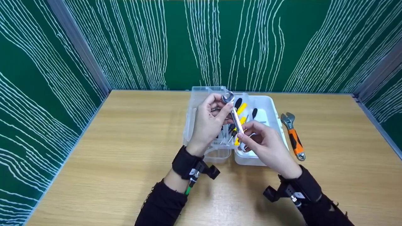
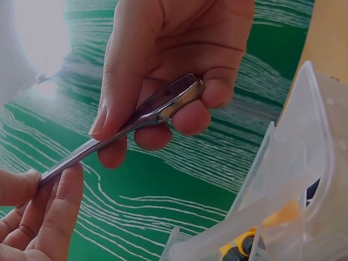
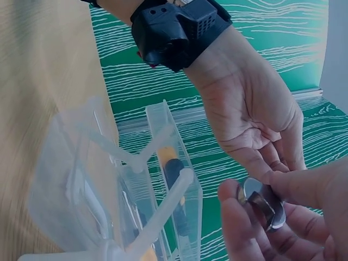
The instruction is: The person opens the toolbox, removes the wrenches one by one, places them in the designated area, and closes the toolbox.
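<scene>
A shiny open-ended wrench (image 1: 237, 121) is held up at a slant over an open toolbox, between both hands. My left hand (image 1: 209, 119) grips its upper jawed end, thumb on top and fingers beneath, as the left wrist view shows. My right hand (image 1: 270, 142) pinches the lower part of the shaft between thumb and fingers. In the right wrist view, the metal end of the wrench (image 3: 263, 202) shows among the right hand's fingers. The white toolbox (image 1: 278, 117) stands under the hands, with its translucent tray lid (image 1: 189, 125) folded out to the left.
Inside the box lie yellow-and-black handled tools, including a yellow handle (image 1: 241, 108) and a black handle (image 1: 254, 112), partly hidden by the hands. An adjustable wrench (image 1: 294, 138) with an orange-and-black grip lies right of the box. Green white-lined panels (image 1: 176, 47) enclose the wooden table (image 1: 132, 131).
</scene>
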The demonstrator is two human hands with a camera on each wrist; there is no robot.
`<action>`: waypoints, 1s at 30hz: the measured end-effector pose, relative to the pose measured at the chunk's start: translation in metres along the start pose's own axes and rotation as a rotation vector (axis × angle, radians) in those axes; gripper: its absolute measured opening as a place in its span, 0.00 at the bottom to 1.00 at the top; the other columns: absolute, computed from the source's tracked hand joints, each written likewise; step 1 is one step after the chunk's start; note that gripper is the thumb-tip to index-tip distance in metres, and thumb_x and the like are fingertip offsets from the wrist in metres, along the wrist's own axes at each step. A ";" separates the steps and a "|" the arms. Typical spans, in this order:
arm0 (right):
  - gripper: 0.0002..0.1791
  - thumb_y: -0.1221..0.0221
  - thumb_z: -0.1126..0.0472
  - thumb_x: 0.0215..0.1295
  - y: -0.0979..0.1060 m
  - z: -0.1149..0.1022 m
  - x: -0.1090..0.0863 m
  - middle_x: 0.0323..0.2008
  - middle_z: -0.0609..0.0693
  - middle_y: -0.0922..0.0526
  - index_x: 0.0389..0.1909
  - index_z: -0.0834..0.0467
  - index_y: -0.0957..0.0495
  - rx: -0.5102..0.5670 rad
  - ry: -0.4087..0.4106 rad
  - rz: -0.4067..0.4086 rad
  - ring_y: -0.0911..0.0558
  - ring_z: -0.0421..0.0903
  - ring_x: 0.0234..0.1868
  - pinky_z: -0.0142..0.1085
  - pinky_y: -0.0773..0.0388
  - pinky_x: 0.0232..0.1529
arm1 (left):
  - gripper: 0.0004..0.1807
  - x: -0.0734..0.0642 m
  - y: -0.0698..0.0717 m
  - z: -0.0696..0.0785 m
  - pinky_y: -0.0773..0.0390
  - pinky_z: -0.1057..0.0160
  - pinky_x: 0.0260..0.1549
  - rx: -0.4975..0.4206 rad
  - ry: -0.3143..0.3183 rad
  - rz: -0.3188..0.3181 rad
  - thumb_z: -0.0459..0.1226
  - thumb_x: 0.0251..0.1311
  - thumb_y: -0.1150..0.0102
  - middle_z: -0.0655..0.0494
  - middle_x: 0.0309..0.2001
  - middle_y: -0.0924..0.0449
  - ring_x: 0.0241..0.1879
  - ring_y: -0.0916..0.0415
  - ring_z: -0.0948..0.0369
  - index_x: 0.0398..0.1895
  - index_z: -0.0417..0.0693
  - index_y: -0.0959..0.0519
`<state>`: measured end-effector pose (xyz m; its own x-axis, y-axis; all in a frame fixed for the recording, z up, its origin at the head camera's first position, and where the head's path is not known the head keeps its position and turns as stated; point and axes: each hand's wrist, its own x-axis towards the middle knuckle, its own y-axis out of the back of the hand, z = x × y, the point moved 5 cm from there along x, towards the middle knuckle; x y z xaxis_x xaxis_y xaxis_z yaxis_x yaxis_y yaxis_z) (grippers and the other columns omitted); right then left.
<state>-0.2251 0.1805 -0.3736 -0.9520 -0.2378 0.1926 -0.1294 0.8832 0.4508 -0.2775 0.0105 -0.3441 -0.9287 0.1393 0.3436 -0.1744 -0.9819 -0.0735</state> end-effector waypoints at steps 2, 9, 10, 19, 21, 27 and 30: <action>0.09 0.36 0.61 0.77 0.001 0.001 0.000 0.37 0.56 0.14 0.52 0.61 0.19 -0.005 -0.002 0.005 0.13 0.44 0.30 0.34 0.12 0.35 | 0.10 -0.001 -0.001 -0.001 0.07 0.55 0.38 -0.004 0.002 -0.005 0.31 0.74 0.36 0.42 0.41 0.14 0.33 0.13 0.61 0.52 0.36 0.24; 0.09 0.35 0.59 0.78 0.003 0.003 -0.002 0.38 0.54 0.15 0.50 0.60 0.18 -0.031 -0.010 0.012 0.16 0.44 0.32 0.29 0.16 0.37 | 0.11 -0.002 -0.005 -0.003 0.07 0.56 0.38 0.017 -0.007 -0.042 0.30 0.73 0.35 0.45 0.38 0.15 0.33 0.13 0.62 0.53 0.36 0.24; 0.09 0.36 0.59 0.78 0.003 0.003 -0.002 0.38 0.54 0.15 0.50 0.60 0.18 -0.031 -0.010 0.012 0.16 0.44 0.32 0.29 0.16 0.36 | 0.11 -0.002 -0.006 -0.003 0.07 0.56 0.38 0.016 -0.004 -0.045 0.30 0.73 0.35 0.45 0.38 0.15 0.33 0.13 0.62 0.53 0.36 0.24; 0.07 0.36 0.61 0.77 0.005 -0.001 0.000 0.36 0.53 0.14 0.47 0.61 0.18 -0.063 0.019 0.021 0.17 0.41 0.31 0.29 0.21 0.31 | 0.13 -0.002 -0.008 -0.003 0.07 0.55 0.40 -0.020 0.013 -0.065 0.33 0.76 0.37 0.38 0.42 0.16 0.33 0.14 0.63 0.57 0.36 0.24; 0.07 0.36 0.61 0.77 0.006 -0.002 0.000 0.36 0.53 0.14 0.48 0.61 0.18 -0.066 0.020 0.022 0.17 0.42 0.31 0.29 0.21 0.31 | 0.12 -0.001 -0.007 -0.003 0.07 0.55 0.40 -0.035 0.022 -0.071 0.34 0.77 0.39 0.41 0.42 0.15 0.34 0.13 0.62 0.57 0.37 0.24; 0.08 0.35 0.60 0.77 0.009 -0.001 0.000 0.37 0.53 0.14 0.49 0.60 0.17 -0.078 0.024 0.032 0.19 0.42 0.31 0.28 0.22 0.30 | 0.12 -0.001 -0.005 -0.002 0.07 0.54 0.40 -0.036 0.048 -0.102 0.36 0.79 0.40 0.46 0.44 0.15 0.35 0.13 0.61 0.59 0.41 0.24; 0.08 0.35 0.60 0.77 0.010 0.000 0.000 0.37 0.53 0.15 0.50 0.60 0.17 -0.080 0.023 0.039 0.19 0.42 0.31 0.28 0.22 0.31 | 0.14 -0.001 -0.004 -0.002 0.07 0.55 0.40 -0.008 0.045 -0.123 0.37 0.79 0.40 0.44 0.44 0.16 0.33 0.13 0.61 0.61 0.42 0.25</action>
<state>-0.2264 0.1894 -0.3691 -0.9493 -0.2138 0.2307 -0.0689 0.8570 0.5106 -0.2760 0.0146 -0.3459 -0.9138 0.2643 0.3083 -0.2902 -0.9561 -0.0408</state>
